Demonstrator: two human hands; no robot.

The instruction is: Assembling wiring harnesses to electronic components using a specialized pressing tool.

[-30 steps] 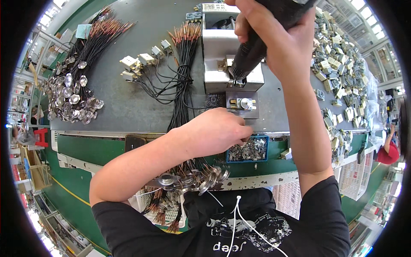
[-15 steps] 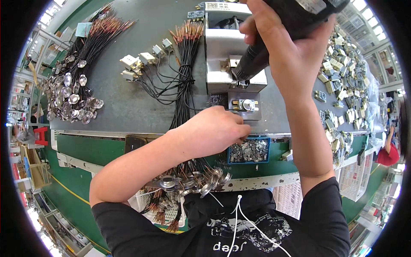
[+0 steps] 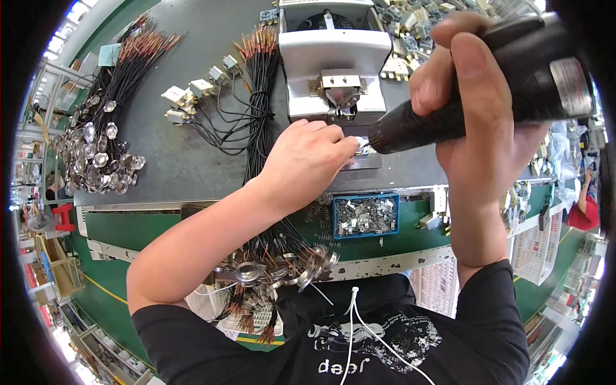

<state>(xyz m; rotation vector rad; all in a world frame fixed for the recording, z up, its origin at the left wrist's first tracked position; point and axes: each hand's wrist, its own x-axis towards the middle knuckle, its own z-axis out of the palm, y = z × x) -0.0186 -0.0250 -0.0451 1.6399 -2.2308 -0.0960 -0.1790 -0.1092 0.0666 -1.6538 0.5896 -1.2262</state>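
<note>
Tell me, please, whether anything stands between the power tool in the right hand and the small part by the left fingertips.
Nothing visible does: the black handheld power tool, in the right hand, has its nose at the small part on the metal plate. The left hand is close on its left; tool contact is unclear.

The camera over there rides on the wearer's head, the left of two fisheye lenses worn side by side, and it faces down over the chest. It sits close: the black shirt (image 3: 378, 330) spreads along the lower edge, and the forearms (image 3: 208, 234) reach upward from there. The right hand (image 3: 484, 115) looms nearest the lens, bigger than the left hand (image 3: 308, 154). Beyond lies the counter (image 3: 173, 154), while the floor (image 3: 106, 269) curves toward the rim.
</note>
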